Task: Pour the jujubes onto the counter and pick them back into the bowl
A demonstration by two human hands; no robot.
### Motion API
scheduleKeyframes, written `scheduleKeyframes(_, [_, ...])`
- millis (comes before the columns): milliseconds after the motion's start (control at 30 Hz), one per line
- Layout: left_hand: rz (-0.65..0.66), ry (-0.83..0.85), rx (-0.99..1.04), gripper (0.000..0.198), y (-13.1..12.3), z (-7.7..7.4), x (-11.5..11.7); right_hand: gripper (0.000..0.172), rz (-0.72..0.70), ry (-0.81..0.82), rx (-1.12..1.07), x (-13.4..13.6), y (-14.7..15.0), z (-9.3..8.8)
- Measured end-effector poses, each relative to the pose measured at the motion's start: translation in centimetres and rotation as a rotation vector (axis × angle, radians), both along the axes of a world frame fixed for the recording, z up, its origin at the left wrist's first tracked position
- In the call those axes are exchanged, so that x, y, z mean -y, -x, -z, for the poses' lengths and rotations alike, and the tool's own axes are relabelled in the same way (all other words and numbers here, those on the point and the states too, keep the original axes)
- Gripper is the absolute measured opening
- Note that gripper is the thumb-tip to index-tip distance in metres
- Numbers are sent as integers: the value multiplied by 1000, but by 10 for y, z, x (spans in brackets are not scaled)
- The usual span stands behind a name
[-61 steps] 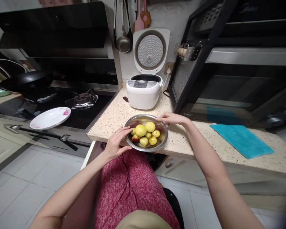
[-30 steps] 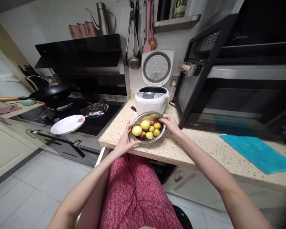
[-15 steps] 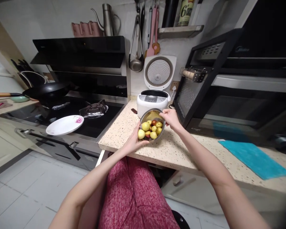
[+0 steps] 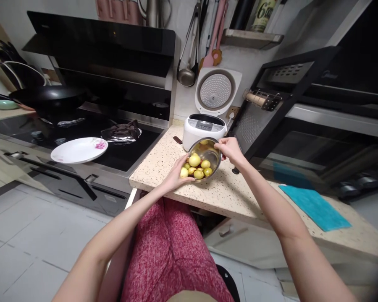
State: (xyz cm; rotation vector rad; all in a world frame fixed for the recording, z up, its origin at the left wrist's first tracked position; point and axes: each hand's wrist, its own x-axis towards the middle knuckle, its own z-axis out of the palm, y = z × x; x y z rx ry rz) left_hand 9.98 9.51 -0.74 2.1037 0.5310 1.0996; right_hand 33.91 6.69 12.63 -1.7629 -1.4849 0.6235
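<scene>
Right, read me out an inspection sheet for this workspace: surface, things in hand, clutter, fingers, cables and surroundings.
Surface: speckled counter; spills, nothing seen.
Things in hand: metal bowl, tilted, with yellowish fruit gathered at its lower left; whether it touches the counter is unclear.
Clutter: blue cloth on the counter; small brown item beside the cooker.
Fingers: left fingers hold the bowl's left side; right fingers grip its rim.
Cables: white plug in the wall socket; its cord's far end is hidden.
Surroundings: cooker's lid raised; plate at the hob's front edge; wok at the hob's far left.
</scene>
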Motion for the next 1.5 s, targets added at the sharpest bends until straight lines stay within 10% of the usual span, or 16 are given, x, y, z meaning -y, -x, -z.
scheduleKeyframes(567, [102,-79,-87,101,-22,-10,3,25,314,-130,12,45,-19,-1])
scheduleKeyframes(1500, [-167,-223,-328,99,-37,-8,8,21,579,-134,500,60,-18,-40])
